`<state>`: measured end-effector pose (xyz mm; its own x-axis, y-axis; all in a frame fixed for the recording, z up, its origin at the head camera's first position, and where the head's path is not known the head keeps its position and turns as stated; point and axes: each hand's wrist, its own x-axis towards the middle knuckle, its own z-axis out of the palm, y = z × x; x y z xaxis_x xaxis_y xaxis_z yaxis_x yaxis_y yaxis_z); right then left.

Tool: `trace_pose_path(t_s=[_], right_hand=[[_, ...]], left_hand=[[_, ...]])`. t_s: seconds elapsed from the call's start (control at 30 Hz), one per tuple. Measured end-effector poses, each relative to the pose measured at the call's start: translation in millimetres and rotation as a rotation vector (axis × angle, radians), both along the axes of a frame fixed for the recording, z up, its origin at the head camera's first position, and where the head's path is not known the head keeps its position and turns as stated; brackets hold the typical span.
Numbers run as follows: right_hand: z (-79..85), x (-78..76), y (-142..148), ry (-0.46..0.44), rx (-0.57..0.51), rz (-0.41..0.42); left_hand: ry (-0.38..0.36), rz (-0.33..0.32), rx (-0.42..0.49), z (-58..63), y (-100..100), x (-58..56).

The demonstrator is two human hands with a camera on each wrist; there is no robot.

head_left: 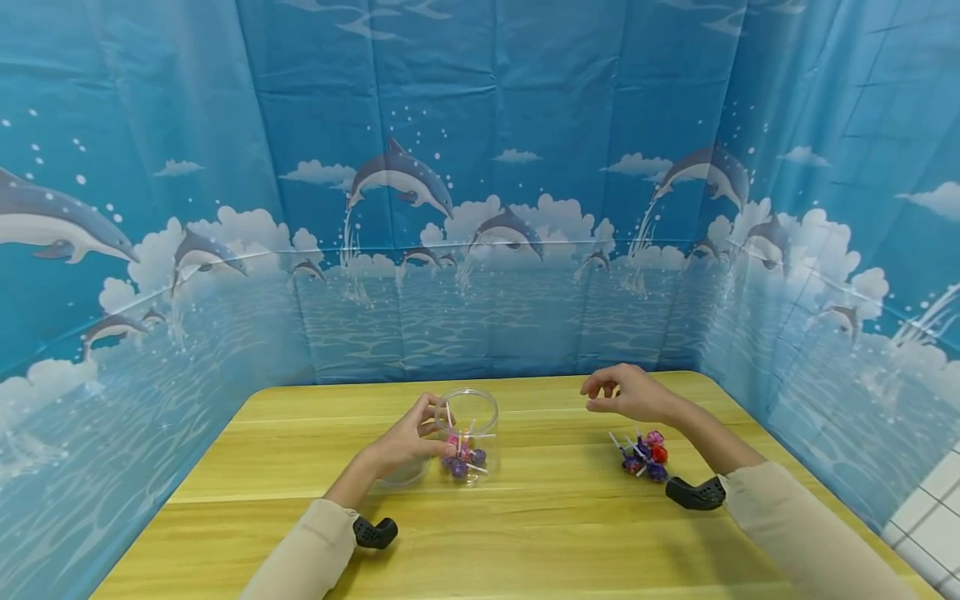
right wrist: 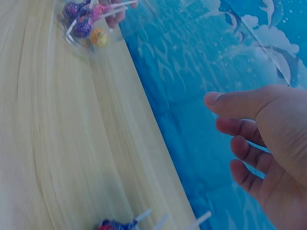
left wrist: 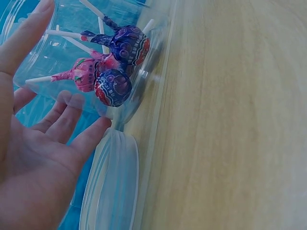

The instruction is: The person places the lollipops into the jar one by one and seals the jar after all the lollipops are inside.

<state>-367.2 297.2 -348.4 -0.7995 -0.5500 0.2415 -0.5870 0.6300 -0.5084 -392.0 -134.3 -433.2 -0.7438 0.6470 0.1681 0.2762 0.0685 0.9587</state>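
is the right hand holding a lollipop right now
No, the right wrist view shows the right hand empty, apart from the lollipops at the bottom edge.

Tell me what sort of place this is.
Probably an indoor work corner, perhaps in a tiled room: a dolphin-print curtain hangs around three sides of a wood-grain table, and white tiles show at the lower right.
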Motion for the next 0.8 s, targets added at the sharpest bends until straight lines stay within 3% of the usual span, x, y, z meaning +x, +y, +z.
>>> trace_pose_path(t_s=[0.37,0.67,0.8], right_hand=[[-14.3,8.0,33.7,-0.071,-0.032,-0.088],[-38.3,13.4,60.9,-0.176,-0.098,-0.181],[-50.8,16.2,67.9,-0.206,-0.139,-0.185]], left_hand=[[-0.002,0.002,-0.005,1.8,-0.3,2.0],[-0.004,0.015,-0.027,1.4,-1.1,2.1],[-0.004,0.01,-0.025,0.7,-0.3,1.4]])
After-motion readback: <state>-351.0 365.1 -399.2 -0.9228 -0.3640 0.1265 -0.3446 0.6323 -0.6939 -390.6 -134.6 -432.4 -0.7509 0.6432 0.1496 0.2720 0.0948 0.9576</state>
